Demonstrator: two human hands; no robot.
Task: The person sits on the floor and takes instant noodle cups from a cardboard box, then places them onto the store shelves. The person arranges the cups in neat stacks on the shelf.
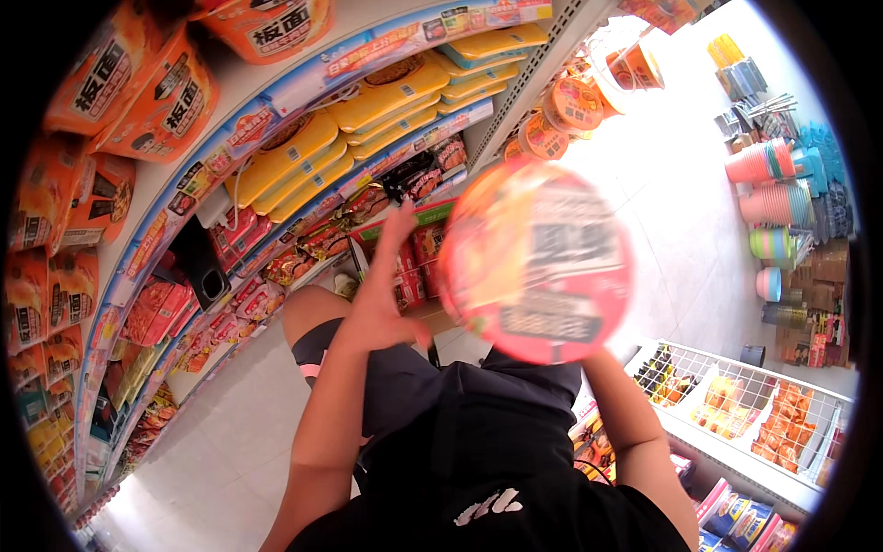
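A round red instant noodle tub (538,265), blurred, is raised close before me; its printed lid faces the camera. The right forearm runs up behind it, and the tub hides my right hand. My left hand (386,303) is held up to the left of the tub, fingers apart, holding nothing and not touching the tub. Beyond the left hand is an open carton (441,321) with red packages inside. Yellow noodle packs (397,93) lie in stacks on the shelf above it.
Curved-looking shelves with a blue printed edge (276,103) run along the left, holding orange noodle tubs (172,103). A black phone (200,265) rests against a lower shelf. A white wire basket (745,407) with snacks stands at right. Stacked plastic cups (766,162) are farther off.
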